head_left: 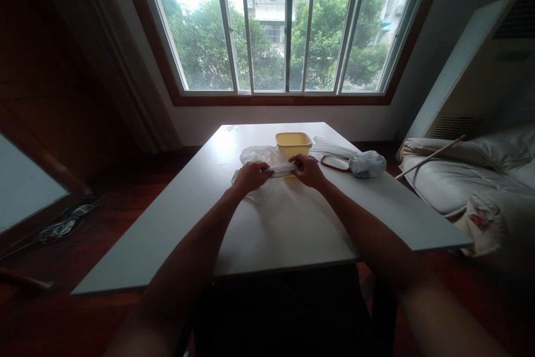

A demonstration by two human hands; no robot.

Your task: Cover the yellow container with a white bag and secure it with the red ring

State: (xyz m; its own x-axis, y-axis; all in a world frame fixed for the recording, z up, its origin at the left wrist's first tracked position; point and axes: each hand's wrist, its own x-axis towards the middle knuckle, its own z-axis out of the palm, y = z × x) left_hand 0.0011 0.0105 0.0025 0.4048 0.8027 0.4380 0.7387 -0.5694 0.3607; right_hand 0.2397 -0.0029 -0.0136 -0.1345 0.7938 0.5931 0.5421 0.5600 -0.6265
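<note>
My left hand (252,176) and my right hand (308,171) are both closed, pinching the two ends of a folded whitish plastic bag (282,169). It is stretched into a narrow strip between them, just above the white table (167,223). Right behind the strip stands a yellow plastic tub (293,141), its lower front partly covered by the bag and my right hand. Crumpled translucent plastic (259,153) lies behind my left hand; whether it joins the strip I cannot tell.
To the right on the table lie a brown-rimmed rounded frame (334,168) and a knotted plastic bag (368,164) with something inside. Beyond the table's right side is a pale padded seat (455,179) with a thin stick (430,157) across it. A window (288,34) faces me.
</note>
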